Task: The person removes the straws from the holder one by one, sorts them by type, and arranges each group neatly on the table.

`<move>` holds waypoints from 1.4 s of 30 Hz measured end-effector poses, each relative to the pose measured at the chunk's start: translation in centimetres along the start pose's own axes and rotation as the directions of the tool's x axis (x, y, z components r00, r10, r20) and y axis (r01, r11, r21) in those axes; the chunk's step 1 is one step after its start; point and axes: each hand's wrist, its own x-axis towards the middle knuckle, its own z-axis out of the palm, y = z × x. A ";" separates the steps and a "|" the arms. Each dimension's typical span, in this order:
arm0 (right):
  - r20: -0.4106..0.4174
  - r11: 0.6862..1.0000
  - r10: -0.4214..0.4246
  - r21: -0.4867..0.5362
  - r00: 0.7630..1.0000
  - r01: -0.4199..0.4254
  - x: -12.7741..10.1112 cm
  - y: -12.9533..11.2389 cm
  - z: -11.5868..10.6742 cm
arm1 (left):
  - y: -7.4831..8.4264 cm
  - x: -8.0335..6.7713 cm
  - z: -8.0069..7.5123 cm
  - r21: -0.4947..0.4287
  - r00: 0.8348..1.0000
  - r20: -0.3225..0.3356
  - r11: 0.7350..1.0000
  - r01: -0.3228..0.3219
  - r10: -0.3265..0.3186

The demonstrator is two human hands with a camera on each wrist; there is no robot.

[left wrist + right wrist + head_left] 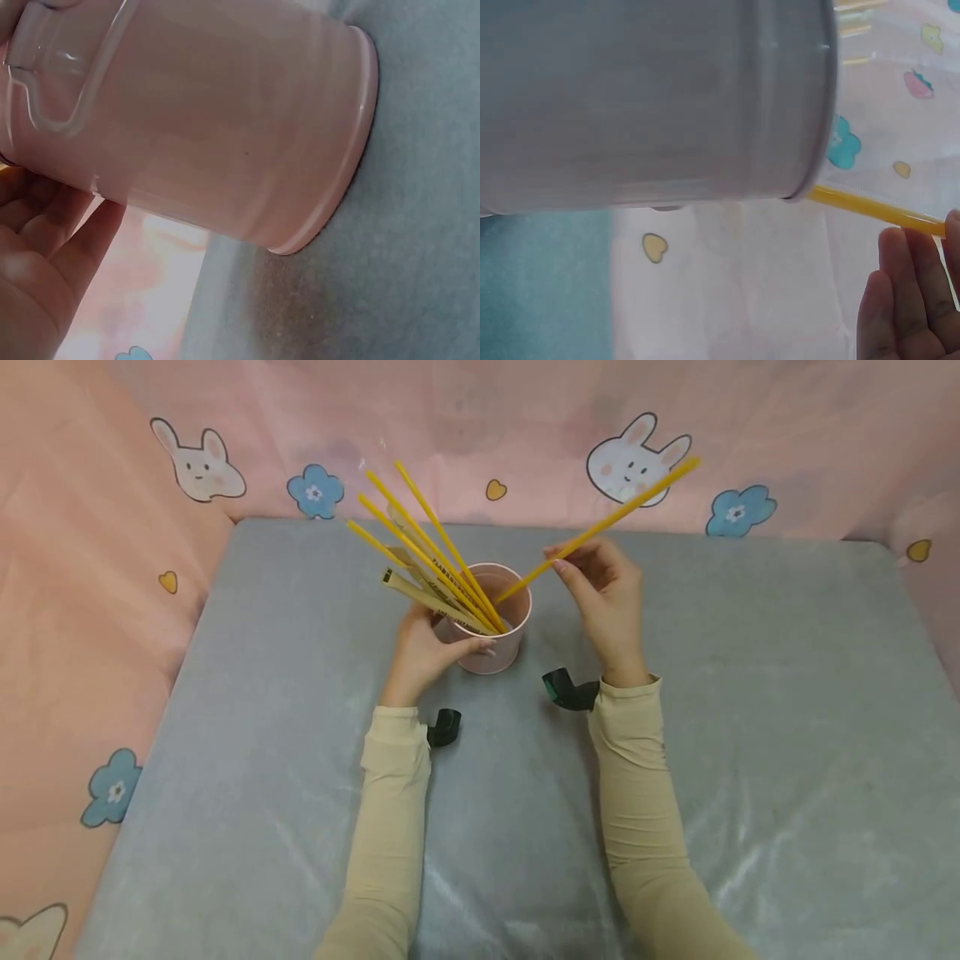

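A pale pink cup (495,635) with smooth, faintly ribbed walls and a flared base rim stands upright near the middle of the grey counter (750,735), gripped from its left side by the left hand (423,652), whose fingers curl round the wall. Several long yellow straws (420,547) and a few paper-wrapped sticks (427,597) lean out of the cup toward the left, fanned apart. The right hand (603,589) pinches one more yellow straw (600,527) between thumb and fingertips, its lower end inside the cup's rim and its upper end slanting up to the right before the pink bunny-print backdrop (637,460).
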 end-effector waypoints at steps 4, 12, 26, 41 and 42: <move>-0.011 0.998 -0.040 0.042 0.999 0.040 0.2 -0.4 -0.4 | 0.2 0.0 0.0 -0.004 1.000 0.001 1.000 0.003 -0.003; -0.147 0.982 -0.111 0.133 0.983 0.131 0.5 -1.7 -1.7 | 0.6 0.0 -0.3 -0.039 1.000 -0.003 0.999 0.006 -0.006; -0.372 0.960 -0.049 0.240 0.927 0.147 0.6 -2.4 -3.3 | 0.5 -0.1 -1.8 -0.027 0.999 0.011 0.998 0.048 -0.048; -0.417 0.940 0.030 0.320 0.908 0.116 0.4 -2.5 -3.9 | 0.3 -0.2 -1.5 0.003 0.997 0.035 0.997 0.075 -0.075; -0.424 0.934 0.052 0.341 0.904 0.106 0.4 -2.5 -4.0 | 0.2 -0.2 -1.4 0.004 0.997 0.037 0.997 0.073 -0.073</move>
